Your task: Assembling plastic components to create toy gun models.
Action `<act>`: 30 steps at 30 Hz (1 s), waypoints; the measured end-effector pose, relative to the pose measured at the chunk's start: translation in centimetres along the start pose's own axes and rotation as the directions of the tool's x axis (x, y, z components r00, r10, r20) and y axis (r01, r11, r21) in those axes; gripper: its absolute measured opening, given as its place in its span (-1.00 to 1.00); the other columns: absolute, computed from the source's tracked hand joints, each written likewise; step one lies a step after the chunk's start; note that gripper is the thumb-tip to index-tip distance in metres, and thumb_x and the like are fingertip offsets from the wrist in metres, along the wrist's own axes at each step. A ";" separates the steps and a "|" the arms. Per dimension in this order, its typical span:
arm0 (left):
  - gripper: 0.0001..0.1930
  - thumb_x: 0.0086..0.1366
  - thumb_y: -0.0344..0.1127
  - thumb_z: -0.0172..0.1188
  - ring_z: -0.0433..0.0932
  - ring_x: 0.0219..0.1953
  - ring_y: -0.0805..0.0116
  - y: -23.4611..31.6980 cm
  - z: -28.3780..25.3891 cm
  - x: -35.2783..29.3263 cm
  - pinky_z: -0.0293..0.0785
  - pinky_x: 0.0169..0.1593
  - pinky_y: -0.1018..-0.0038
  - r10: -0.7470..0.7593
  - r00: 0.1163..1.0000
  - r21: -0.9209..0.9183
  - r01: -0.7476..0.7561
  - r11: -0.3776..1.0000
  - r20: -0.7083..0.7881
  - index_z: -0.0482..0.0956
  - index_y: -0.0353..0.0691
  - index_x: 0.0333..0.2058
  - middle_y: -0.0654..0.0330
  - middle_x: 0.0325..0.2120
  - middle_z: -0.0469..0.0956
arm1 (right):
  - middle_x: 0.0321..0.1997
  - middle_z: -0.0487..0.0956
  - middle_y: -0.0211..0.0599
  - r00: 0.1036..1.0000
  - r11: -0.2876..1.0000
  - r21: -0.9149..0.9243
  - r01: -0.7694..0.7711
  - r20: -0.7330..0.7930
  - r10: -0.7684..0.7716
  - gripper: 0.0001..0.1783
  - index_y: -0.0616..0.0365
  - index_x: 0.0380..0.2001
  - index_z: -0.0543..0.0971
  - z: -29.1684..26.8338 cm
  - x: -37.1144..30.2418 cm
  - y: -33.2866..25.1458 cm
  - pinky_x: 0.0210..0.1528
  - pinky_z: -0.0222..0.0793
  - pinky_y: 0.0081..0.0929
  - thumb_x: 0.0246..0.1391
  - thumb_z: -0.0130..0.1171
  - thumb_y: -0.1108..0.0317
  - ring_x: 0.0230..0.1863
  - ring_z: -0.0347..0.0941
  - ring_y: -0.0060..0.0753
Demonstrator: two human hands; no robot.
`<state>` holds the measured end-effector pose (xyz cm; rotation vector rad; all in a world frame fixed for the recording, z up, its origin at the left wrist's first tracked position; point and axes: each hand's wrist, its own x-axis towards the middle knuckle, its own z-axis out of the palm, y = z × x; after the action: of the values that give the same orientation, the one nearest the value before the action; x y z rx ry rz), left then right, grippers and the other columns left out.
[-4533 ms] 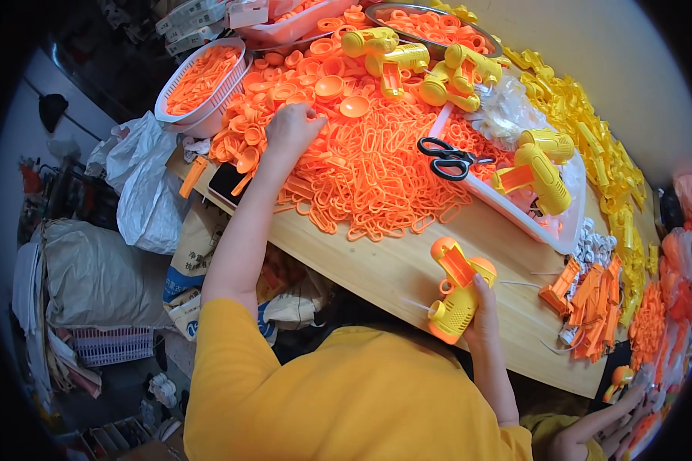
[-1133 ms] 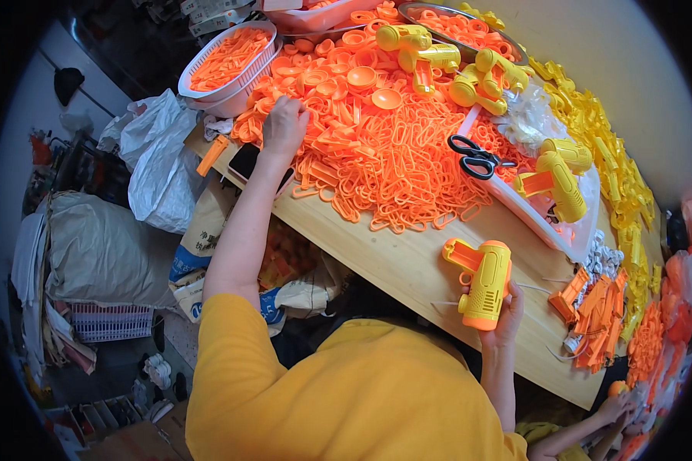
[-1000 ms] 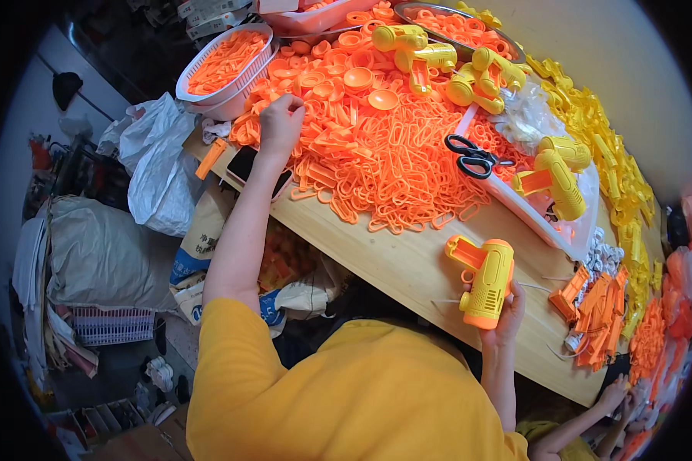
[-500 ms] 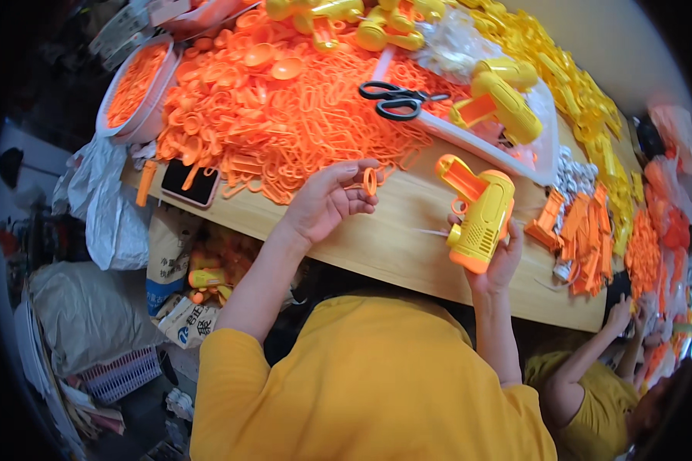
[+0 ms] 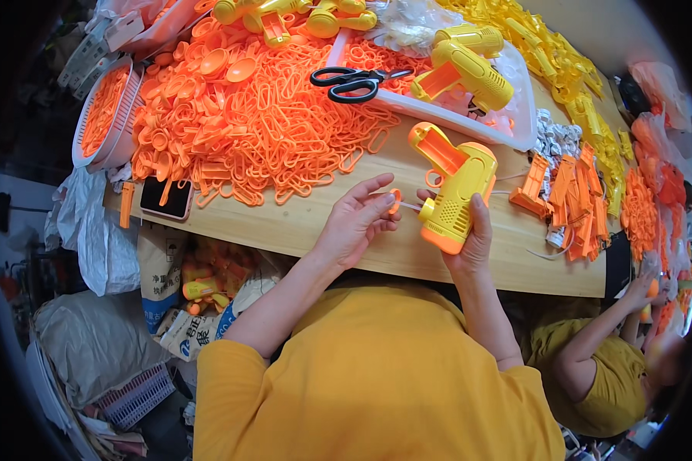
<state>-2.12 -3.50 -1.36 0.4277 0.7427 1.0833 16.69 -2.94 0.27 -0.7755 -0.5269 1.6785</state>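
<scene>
The left hand (image 5: 354,223) pinches a small orange plastic ring (image 5: 394,202) at its fingertips, the other fingers loosely bent. The right hand (image 5: 469,242) is closed round the lower end of a yellow plastic gun-shaped body (image 5: 461,192), which has orange edging, a perforated vent panel and an open orange trough at one side. Both pieces are above the front of the wood-grain table (image 5: 415,253). A thin white rod (image 5: 412,206) points from the body's round yellow knob toward the ring; whether it passes through the ring cannot be told.

Beyond the hands spreads a heap of smooth, flat orange plastic loops (image 5: 284,131), elongated with rounded ends. To its right, scissors with black looped handles (image 5: 373,76) lie by the wall of a shallow white plastic tray (image 5: 438,113). On the left, a dark-screened phone (image 5: 178,203) rests near the table edge, and a ribbed white plastic basket (image 5: 121,138) holds thin orange strips. On the right, long orange channel-shaped pieces (image 5: 584,200) lie beside bundled white wires (image 5: 557,142).

Counted: one ring and one gun-shaped body in the hands, one pair of scissors, one phone, and two more yellow plastic bodies (image 5: 480,74) at the tray. Two shallow round orange dishes (image 5: 241,70) sit conspicuously on the heap; the loops are too tangled to count.
</scene>
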 end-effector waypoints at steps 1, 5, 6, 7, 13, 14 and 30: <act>-0.60 0.30 -0.37 0.16 0.55 -0.29 0.48 0.0 0.4 -0.1 0.52 -0.19 0.51 0.016 1.000 0.008 -0.016 1.000 0.007 0.39 -0.24 0.11 0.20 -0.22 0.57 | 0.06 0.46 0.01 0.999 1.000 0.019 -0.006 0.039 0.006 -0.26 0.27 0.17 0.24 0.2 0.0 0.1 0.10 0.41 -0.02 0.07 0.15 -0.02 0.07 0.45 0.01; -0.59 0.29 -0.38 0.18 0.54 -0.23 0.48 -0.5 1.8 -0.1 0.51 -0.15 0.50 0.118 0.993 0.092 -0.116 0.989 -0.015 0.39 -0.24 0.11 0.17 -0.21 0.57 | 0.07 0.46 0.00 0.998 1.000 -0.003 -0.011 0.064 0.011 -0.32 0.28 0.14 0.25 0.9 -0.2 0.7 0.13 0.41 -0.16 0.05 0.15 0.09 0.06 0.46 -0.10; -0.58 0.29 -0.39 0.17 0.54 -0.20 0.48 -0.6 1.8 -0.1 0.50 -0.13 0.50 0.130 0.991 0.099 -0.132 0.986 0.026 0.39 -0.24 0.12 0.16 -0.19 0.57 | 0.07 0.46 0.00 0.998 1.000 -0.003 -0.009 0.063 0.010 -0.32 0.28 0.14 0.25 0.9 -0.2 0.7 0.13 0.41 -0.16 0.05 0.15 0.09 0.06 0.46 -0.10; -0.57 0.29 -0.41 0.17 0.53 -0.16 0.48 -0.7 1.8 -0.1 0.49 -0.11 0.50 0.142 0.988 0.105 -0.148 0.983 0.067 0.38 -0.25 0.13 0.15 -0.16 0.57 | 0.05 0.47 0.00 0.999 1.000 -0.005 -0.020 0.048 0.021 -0.32 0.28 0.13 0.26 0.8 -0.3 0.8 0.11 0.42 -0.16 0.04 0.15 0.08 0.04 0.47 -0.11; -0.55 0.30 -0.45 0.14 0.51 -0.06 0.44 -1.5 2.8 -1.7 0.44 0.04 0.50 0.285 0.957 0.303 -0.286 0.909 0.050 0.34 -0.33 0.16 0.13 -0.01 0.51 | -0.06 0.52 -0.03 0.998 0.997 0.051 -0.051 0.040 0.049 -0.34 0.28 0.05 0.34 2.5 -0.3 0.7 0.01 0.47 -0.19 -0.01 0.14 0.01 -0.03 0.50 -0.17; -0.55 0.30 -0.45 0.14 0.51 -0.06 0.44 -1.9 2.6 -1.8 0.44 0.04 0.50 0.286 0.957 0.302 -0.287 0.909 0.050 0.34 -0.33 0.16 0.13 -0.01 0.51 | -0.09 0.53 -0.04 0.999 0.998 0.051 -0.037 0.026 0.036 -0.34 0.28 0.02 0.36 2.7 -0.3 0.7 0.00 0.48 -0.20 -0.01 0.14 -0.01 -0.04 0.50 -0.18; -0.19 0.09 -0.40 0.37 0.23 0.23 0.24 -4.7 3.0 -1.8 0.14 0.30 0.31 0.536 0.776 0.561 -0.619 0.550 0.332 0.03 -0.29 0.22 0.05 0.18 0.19 | -0.19 0.54 -0.06 0.988 0.986 -0.064 0.151 -0.006 -0.152 -0.45 0.30 -0.02 0.36 2.5 0.5 1.6 -0.01 0.47 -0.27 0.05 0.08 0.08 -0.13 0.52 -0.24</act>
<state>2.59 -7.05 -1.75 1.4237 0.8835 1.3823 13.72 -2.73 0.69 -0.7708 -0.6187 1.5225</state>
